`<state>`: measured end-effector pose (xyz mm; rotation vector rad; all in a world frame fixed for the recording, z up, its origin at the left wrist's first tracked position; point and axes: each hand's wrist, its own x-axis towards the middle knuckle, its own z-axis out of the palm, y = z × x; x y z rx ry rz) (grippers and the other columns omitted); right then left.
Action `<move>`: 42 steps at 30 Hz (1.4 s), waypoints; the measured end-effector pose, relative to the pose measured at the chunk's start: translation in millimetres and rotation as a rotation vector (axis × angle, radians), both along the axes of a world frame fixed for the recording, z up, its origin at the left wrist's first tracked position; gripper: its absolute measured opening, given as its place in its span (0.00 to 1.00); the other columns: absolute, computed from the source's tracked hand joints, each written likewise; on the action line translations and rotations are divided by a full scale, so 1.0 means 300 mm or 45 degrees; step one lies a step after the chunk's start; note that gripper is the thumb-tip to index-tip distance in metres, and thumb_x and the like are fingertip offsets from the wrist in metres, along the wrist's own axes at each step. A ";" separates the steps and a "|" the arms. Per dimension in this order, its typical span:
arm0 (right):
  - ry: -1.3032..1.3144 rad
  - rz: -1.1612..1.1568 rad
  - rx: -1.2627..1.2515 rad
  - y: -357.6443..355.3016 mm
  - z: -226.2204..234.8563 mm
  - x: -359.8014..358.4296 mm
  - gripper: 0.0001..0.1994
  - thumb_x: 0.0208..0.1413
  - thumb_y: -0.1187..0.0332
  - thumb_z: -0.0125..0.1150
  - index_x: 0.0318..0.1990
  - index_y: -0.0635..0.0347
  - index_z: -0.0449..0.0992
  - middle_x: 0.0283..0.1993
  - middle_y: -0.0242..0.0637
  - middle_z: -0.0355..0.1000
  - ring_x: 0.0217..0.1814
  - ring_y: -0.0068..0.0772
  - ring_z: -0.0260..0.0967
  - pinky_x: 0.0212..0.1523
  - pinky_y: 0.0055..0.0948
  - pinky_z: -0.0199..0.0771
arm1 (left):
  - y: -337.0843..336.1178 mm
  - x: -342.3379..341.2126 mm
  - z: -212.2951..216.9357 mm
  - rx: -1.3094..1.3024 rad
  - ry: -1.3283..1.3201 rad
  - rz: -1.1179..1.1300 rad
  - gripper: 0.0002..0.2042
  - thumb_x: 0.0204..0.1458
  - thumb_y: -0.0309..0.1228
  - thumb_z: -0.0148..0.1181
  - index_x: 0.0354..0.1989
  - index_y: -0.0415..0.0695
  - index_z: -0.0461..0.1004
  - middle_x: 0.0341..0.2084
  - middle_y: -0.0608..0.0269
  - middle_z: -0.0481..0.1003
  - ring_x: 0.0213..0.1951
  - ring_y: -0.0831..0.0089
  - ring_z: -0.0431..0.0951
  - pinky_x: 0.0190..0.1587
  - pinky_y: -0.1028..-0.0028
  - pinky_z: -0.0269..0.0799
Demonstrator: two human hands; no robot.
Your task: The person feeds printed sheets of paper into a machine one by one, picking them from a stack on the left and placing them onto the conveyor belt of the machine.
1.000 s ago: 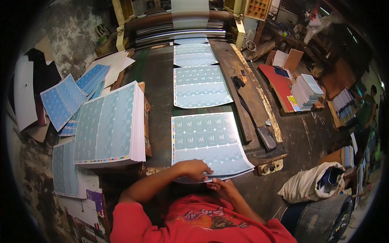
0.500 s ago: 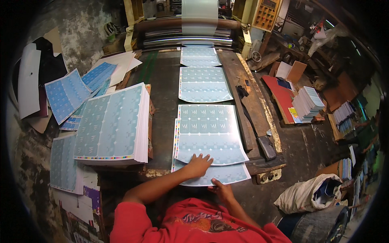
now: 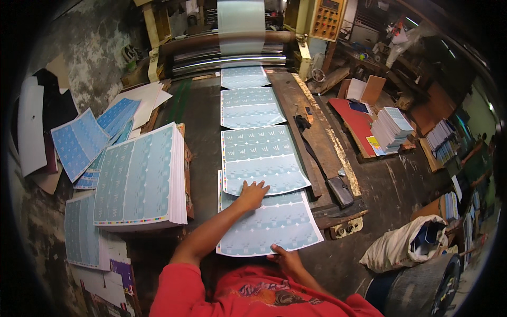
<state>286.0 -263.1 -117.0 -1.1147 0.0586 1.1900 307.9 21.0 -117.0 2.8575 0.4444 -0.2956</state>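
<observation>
A pale blue-green printed sheet point(image 3: 266, 227) lies at the table's near edge, its front corner pinched between the thumb and fingers of my right hand point(image 3: 285, 259). Overlapping its far part is a second printed sheet point(image 3: 259, 161). My left hand point(image 3: 253, 194) rests with spread fingers on that upper sheet's near edge. Two further sheets follow in line toward the rollers, the nearer one being a printed sheet point(image 3: 251, 107) with a slightly curled front edge. To the left stands a tall stack of printed sheets point(image 3: 134, 179).
At the back a roller machine point(image 3: 229, 61) spans the table, with a button panel point(image 3: 325, 18) beside it. A black pouch point(image 3: 339, 191) with a strap lies along the table's right side. Loose blue sheets point(image 3: 79, 142) lie at left. A white sack point(image 3: 404, 243) stands at lower right.
My right hand has drawn the lower sheet toward me, baring more of it under the upper one. My left hand stays on the upper sheet. The whole view has shifted slightly.
</observation>
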 end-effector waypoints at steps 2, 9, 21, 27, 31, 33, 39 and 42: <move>-0.009 0.015 -0.005 -0.010 0.042 -0.009 0.29 0.56 0.72 0.64 0.62 0.61 0.58 0.55 0.42 0.66 0.51 0.40 0.71 0.44 0.40 0.81 | 0.032 0.020 -0.023 0.041 -0.031 0.009 0.37 0.46 0.25 0.62 0.69 0.52 0.58 0.69 0.53 0.55 0.68 0.47 0.58 0.63 0.33 0.51; 0.031 -0.023 0.030 -0.084 0.028 -0.028 0.31 0.54 0.71 0.68 0.63 0.61 0.58 0.57 0.42 0.68 0.56 0.40 0.70 0.45 0.38 0.81 | 0.094 0.091 0.003 0.065 -0.023 0.227 0.43 0.47 0.31 0.60 0.73 0.50 0.46 0.72 0.46 0.47 0.71 0.42 0.47 0.66 0.34 0.43; 0.132 -0.064 0.076 -0.099 0.047 -0.030 0.26 0.55 0.70 0.66 0.61 0.61 0.66 0.56 0.38 0.71 0.56 0.38 0.71 0.50 0.37 0.78 | -0.393 -0.327 0.320 -0.411 0.370 -0.537 0.49 0.40 0.59 0.68 0.70 0.48 0.55 0.67 0.39 0.55 0.63 0.36 0.62 0.64 0.52 0.61; 0.186 0.162 0.233 -0.076 0.072 -0.010 0.23 0.56 0.69 0.64 0.58 0.65 0.68 0.53 0.43 0.75 0.52 0.36 0.75 0.53 0.35 0.77 | -0.328 -0.369 0.276 -0.678 0.157 -0.455 0.28 0.52 0.41 0.63 0.62 0.43 0.68 0.58 0.44 0.69 0.56 0.49 0.72 0.59 0.60 0.68; 0.152 0.204 0.159 -0.095 -0.003 -0.019 0.17 0.59 0.66 0.62 0.51 0.67 0.72 0.45 0.46 0.78 0.42 0.36 0.78 0.49 0.34 0.78 | -0.299 -0.335 0.264 -0.686 0.165 -0.432 0.19 0.56 0.37 0.55 0.55 0.44 0.75 0.48 0.47 0.77 0.46 0.46 0.78 0.51 0.57 0.73; 0.267 0.223 -0.037 -0.095 -0.051 -0.005 0.14 0.60 0.64 0.59 0.46 0.65 0.73 0.38 0.47 0.78 0.36 0.35 0.77 0.48 0.38 0.79 | -0.307 -0.333 0.273 -0.616 0.014 -0.372 0.15 0.57 0.34 0.53 0.51 0.44 0.77 0.42 0.50 0.79 0.39 0.47 0.80 0.42 0.54 0.74; 0.075 0.117 -0.047 -0.054 -0.184 0.020 0.17 0.66 0.59 0.45 0.52 0.64 0.69 0.43 0.46 0.74 0.40 0.38 0.74 0.43 0.39 0.78 | -0.407 -0.377 0.388 -0.399 -0.440 -0.143 0.16 0.54 0.31 0.53 0.51 0.44 0.75 0.41 0.54 0.80 0.38 0.53 0.81 0.38 0.55 0.77; -0.522 0.347 -0.076 0.025 -0.158 0.074 0.19 0.67 0.58 0.44 0.59 0.60 0.64 0.53 0.41 0.68 0.51 0.36 0.69 0.51 0.37 0.75 | -0.447 -0.383 0.405 -0.330 -0.454 -0.130 0.16 0.54 0.30 0.53 0.51 0.42 0.74 0.43 0.56 0.80 0.38 0.55 0.81 0.36 0.58 0.78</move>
